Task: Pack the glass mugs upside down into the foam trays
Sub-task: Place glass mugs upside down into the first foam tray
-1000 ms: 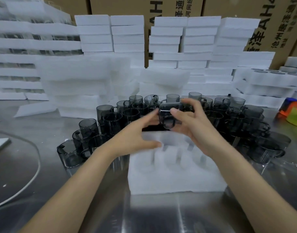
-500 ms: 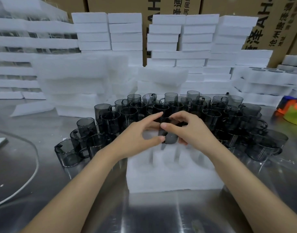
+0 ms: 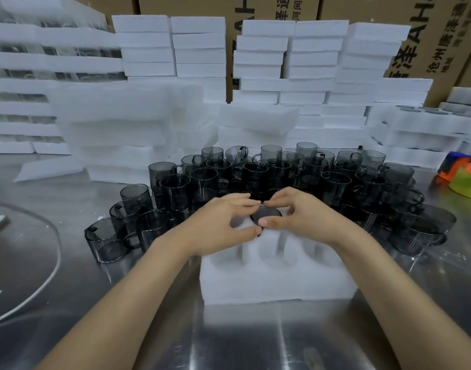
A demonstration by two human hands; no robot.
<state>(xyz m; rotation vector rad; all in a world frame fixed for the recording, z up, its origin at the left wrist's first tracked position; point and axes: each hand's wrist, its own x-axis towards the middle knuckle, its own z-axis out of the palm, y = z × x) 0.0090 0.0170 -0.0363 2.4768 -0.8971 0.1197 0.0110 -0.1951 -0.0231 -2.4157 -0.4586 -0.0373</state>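
Smoky glass mug (image 3: 265, 214), aloft a second ago, now sits inverted mid-frame in the foam tray (image 3: 277, 284), one pocket filled; left hand (image 3: 218, 231) and right hand (image 3: 303, 217) pinch it.

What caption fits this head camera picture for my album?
Left hand and right hand seat an upside-down grey glass mug in the white foam tray.

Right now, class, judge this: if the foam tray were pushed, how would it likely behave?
The foam tray is probably light: white foam, hollow wells. It would likely slide on the shiny table. It seems fairly stiff: square edges, no sag around the mug.
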